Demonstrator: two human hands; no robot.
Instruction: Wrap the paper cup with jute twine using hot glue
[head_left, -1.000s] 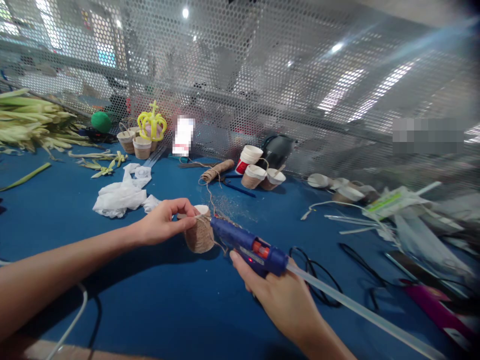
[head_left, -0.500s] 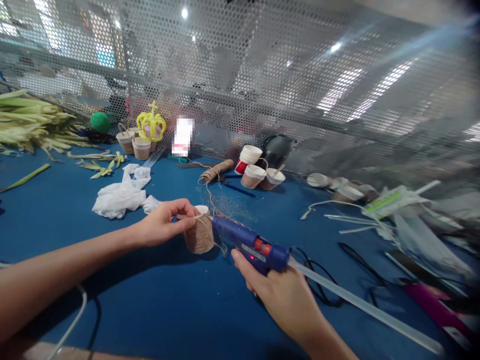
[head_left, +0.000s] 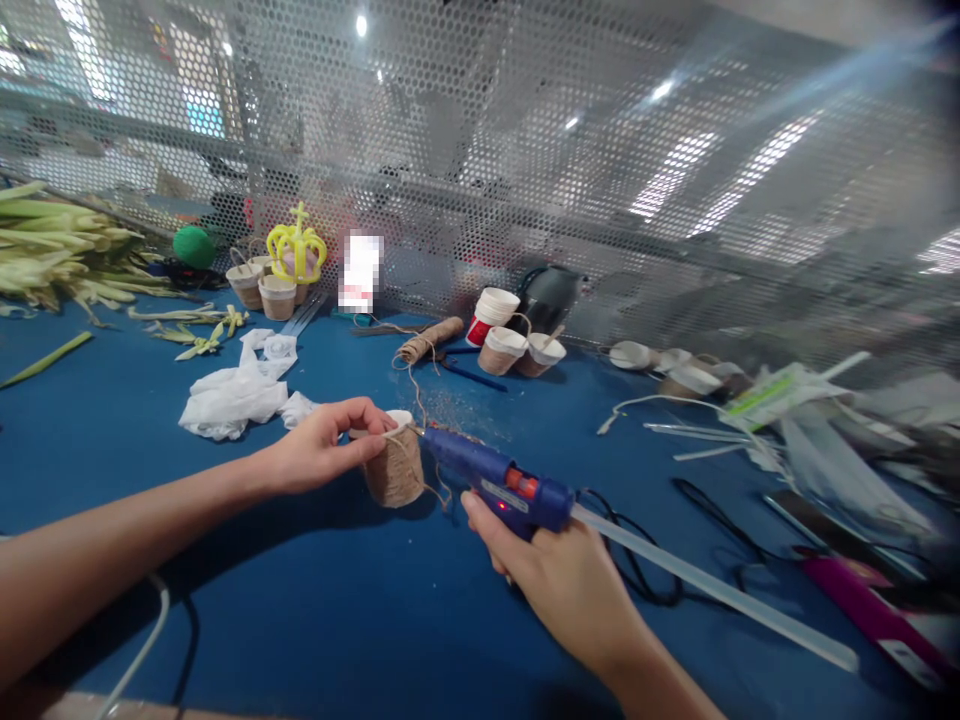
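Note:
My left hand [head_left: 334,440] pinches the rim of a small paper cup [head_left: 395,470] whose outside is wrapped in brown twine; its white rim shows at the top. In my right hand [head_left: 562,570] is a blue hot glue gun [head_left: 495,470] with a red light lit on its side. A long clear glue stick [head_left: 720,590] juts out of its back end. The nozzle points at the upper right side of the cup, near the rim; whether it touches I cannot tell. A strand of twine runs from the cup to a twine roll [head_left: 431,340] behind it.
Several twine-wrapped cups [head_left: 504,350] stand at the back by a perforated metal screen [head_left: 450,180]. White crumpled plastic [head_left: 236,400] lies left of the cup. A yellow crown [head_left: 298,250], a green ball [head_left: 195,246] and pale stalks [head_left: 60,245] sit back left. Plastic bags and a black cord [head_left: 637,570] lie right.
The whole view has shifted slightly, so things appear a little further left. Both hands keep their hold on the cup and glue gun, with the nozzle still by the rim.

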